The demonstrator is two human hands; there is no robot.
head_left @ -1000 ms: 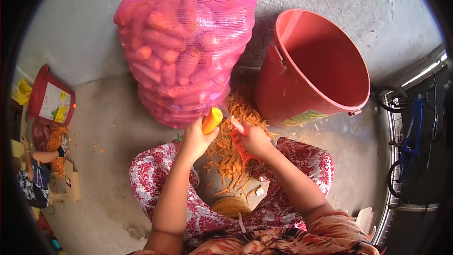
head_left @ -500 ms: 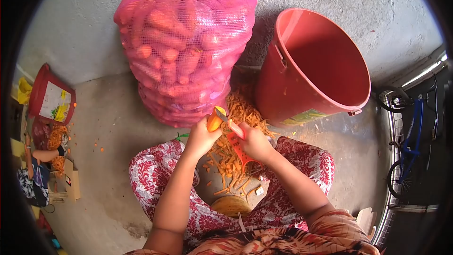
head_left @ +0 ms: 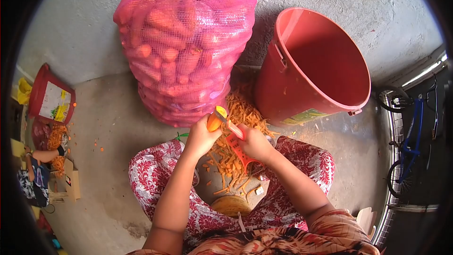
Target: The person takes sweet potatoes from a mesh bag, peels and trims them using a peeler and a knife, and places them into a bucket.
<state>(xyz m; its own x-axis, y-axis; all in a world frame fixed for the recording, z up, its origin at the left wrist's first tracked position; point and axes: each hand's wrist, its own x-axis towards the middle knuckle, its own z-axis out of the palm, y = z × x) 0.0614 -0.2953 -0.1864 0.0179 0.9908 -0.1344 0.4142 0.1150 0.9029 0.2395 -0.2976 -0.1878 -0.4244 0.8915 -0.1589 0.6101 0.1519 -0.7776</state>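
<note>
Your blade (head_left: 222, 117) met the pale end of the carrot, over the peelings.

Your left hand (head_left: 202, 137) was clamped around the carrot (head_left: 214, 122), its tip jutting past your fingers just in front of the pink mesh sack (head_left: 184, 52), with the red bucket (head_left: 283, 87) to the right and peelings (head_left: 245, 112) heaped on the floor (head_left: 111, 160). Your right hand (head_left: 256, 144) had its grip closed on the tool's handle (head_left: 236, 130); whether the slotted red piece (head_left: 239, 149) beneath it belonged to the same tool was hard to tell. Good work here seemed to call for a steady carrot, left fingers well back from the edge, a shallow blade angle and short, light strokes. Working low over the heap looked best, so that scraps dropped there and missed your patterned trousers (head_left: 309, 167).
</note>
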